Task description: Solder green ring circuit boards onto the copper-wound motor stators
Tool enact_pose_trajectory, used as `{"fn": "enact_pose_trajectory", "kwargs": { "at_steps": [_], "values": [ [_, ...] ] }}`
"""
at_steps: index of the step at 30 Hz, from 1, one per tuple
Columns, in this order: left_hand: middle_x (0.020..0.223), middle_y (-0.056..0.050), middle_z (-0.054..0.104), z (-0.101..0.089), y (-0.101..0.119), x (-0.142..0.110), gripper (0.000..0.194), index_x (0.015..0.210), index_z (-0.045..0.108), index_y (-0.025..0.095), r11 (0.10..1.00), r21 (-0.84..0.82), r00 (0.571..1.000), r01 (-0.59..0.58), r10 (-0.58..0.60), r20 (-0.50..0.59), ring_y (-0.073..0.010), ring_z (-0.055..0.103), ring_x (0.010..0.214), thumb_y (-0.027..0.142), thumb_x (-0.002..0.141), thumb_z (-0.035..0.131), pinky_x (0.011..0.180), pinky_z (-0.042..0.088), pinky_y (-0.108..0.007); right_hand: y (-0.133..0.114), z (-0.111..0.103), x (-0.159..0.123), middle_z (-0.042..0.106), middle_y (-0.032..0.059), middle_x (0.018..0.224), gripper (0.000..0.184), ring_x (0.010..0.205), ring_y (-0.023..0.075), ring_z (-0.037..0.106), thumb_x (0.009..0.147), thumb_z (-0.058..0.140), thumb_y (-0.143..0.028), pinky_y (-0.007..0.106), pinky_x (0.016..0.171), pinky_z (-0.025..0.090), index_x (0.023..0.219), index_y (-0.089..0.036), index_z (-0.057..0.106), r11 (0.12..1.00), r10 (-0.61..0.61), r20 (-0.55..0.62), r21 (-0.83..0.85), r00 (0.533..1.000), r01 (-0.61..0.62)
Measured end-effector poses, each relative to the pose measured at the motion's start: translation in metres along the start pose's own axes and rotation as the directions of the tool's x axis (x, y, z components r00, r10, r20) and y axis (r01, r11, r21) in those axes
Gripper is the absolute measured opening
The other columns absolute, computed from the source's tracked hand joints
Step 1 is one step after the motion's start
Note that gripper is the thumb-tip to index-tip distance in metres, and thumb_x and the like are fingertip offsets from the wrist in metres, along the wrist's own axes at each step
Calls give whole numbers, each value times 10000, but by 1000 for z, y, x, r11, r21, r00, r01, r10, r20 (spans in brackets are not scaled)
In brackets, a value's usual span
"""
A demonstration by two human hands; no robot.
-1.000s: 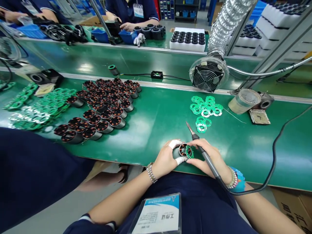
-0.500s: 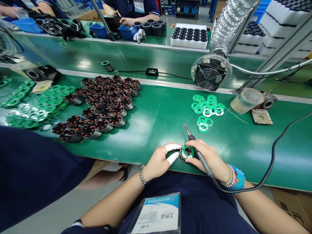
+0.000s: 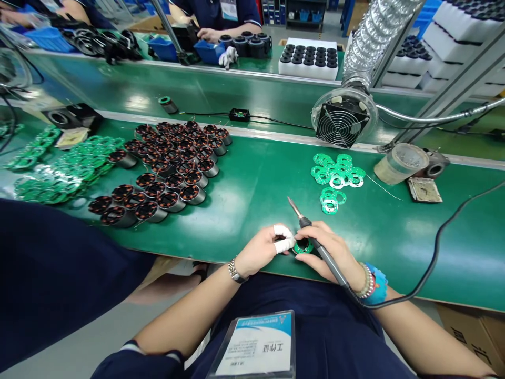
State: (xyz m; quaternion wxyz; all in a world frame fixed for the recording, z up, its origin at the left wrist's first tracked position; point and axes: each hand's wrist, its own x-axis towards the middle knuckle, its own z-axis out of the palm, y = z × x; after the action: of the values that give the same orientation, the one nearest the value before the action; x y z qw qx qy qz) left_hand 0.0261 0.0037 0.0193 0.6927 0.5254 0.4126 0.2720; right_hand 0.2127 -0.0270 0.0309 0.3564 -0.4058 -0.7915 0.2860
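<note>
A green ring-shaped circuit board [image 3: 303,249] sits on a small round part near the table's front edge, partly covered by my fingers. My left hand [image 3: 262,250], with white covers on thumb and forefinger, is pinched closed at the left edge of this part. Whatever is between those fingertips is too small to make out. In my right hand [image 3: 341,255] lies a soldering iron [image 3: 330,263], its tip pointing up and left, away from the board. The thumb and fingers of that hand also reach around the board's right side.
Rows of copper-wound motor stators [image 3: 173,158] stand to the left, beside piled green boards [image 3: 79,163]. Loose ring boards [image 3: 339,171] lie ahead on the right. A fan [image 3: 339,126], a plastic cup [image 3: 400,163] and a solder sponge [image 3: 424,189] are behind. The iron's cable [image 3: 436,258] runs right.
My left thumb and forefinger have come together at the part's left edge, where they were apart. The soldering iron's tip has shifted slightly left, and the board is more covered.
</note>
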Motion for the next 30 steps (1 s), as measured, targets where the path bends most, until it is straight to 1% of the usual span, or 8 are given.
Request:
{"fn": "enact_pose_trajectory", "kwargs": {
  "at_steps": [4, 7, 10, 15, 18, 21, 24, 30],
  "values": [
    [728, -2, 557, -1, -2, 0, 239, 689, 591, 133, 997, -61, 999, 47, -47, 5, -97, 507, 636, 348, 676, 693, 612, 439, -234, 1, 3, 2, 597, 67, 943, 261, 880, 183, 564, 835, 567, -177, 320, 777, 502, 1090, -207, 518, 1000, -19, -51, -14, 999, 18],
    [687, 3, 567, -2, -3, 1, 254, 676, 601, 128, 994, -85, 997, 74, -74, 3, -89, 505, 614, 352, 649, 717, 604, 434, -225, 6, 8, 6, 607, 55, 902, 233, 860, 173, 564, 867, 484, -135, 304, 750, 505, 1082, -217, 522, 997, -79, -72, -30, 994, 77],
    [650, 12, 573, -2, -4, 1, 271, 669, 610, 122, 988, -120, 995, 100, -99, 11, -79, 505, 587, 353, 621, 744, 594, 431, -215, 12, 13, 8, 612, 46, 853, 267, 835, 174, 555, 869, 453, -108, 306, 728, 506, 1107, -215, 510, 986, -155, -55, -75, 986, 151],
    [685, -6, 624, 0, -10, -2, 303, 719, 608, 117, 967, -213, 989, 142, -150, -20, -92, 564, 594, 357, 610, 759, 606, 471, -228, 15, 19, 4, 585, 39, 741, 310, 836, 211, 534, 837, 465, -75, 386, 770, 493, 1113, -206, 516, 946, -263, -5, -198, 965, 256],
    [674, -10, 632, 0, -13, -3, 293, 723, 606, 119, 961, -235, 987, 145, -158, -38, -99, 586, 599, 355, 625, 752, 618, 490, -236, 11, 17, 4, 591, 47, 795, 325, 869, 205, 539, 846, 447, -81, 373, 776, 497, 1143, -204, 496, 961, -232, -27, -160, 972, 225],
    [650, -13, 629, -3, -13, -2, 279, 723, 614, 118, 965, -208, 987, 160, -163, 2, -101, 587, 597, 354, 641, 738, 607, 489, -231, 10, 13, 8, 592, 65, 909, 303, 892, 179, 557, 862, 430, -97, 322, 762, 508, 1141, -199, 488, 982, -171, -26, -90, 985, 168],
    [640, -13, 622, -4, -11, 0, 284, 726, 615, 115, 966, -188, 984, 180, -175, 44, -96, 578, 578, 355, 640, 740, 591, 485, -228, 14, 12, 12, 589, 58, 900, 271, 860, 163, 561, 878, 438, -124, 289, 732, 509, 1135, -198, 483, 981, -188, 9, -41, 982, 188],
    [694, -17, 630, -1, -12, -3, 302, 763, 621, 115, 947, -267, 984, 177, -175, 30, -108, 596, 630, 361, 641, 746, 629, 500, -244, 13, 17, 8, 568, 55, 781, 285, 794, 195, 530, 883, 429, -122, 349, 716, 495, 1156, -186, 481, 952, -243, 52, -181, 969, 248]
  ]
}}
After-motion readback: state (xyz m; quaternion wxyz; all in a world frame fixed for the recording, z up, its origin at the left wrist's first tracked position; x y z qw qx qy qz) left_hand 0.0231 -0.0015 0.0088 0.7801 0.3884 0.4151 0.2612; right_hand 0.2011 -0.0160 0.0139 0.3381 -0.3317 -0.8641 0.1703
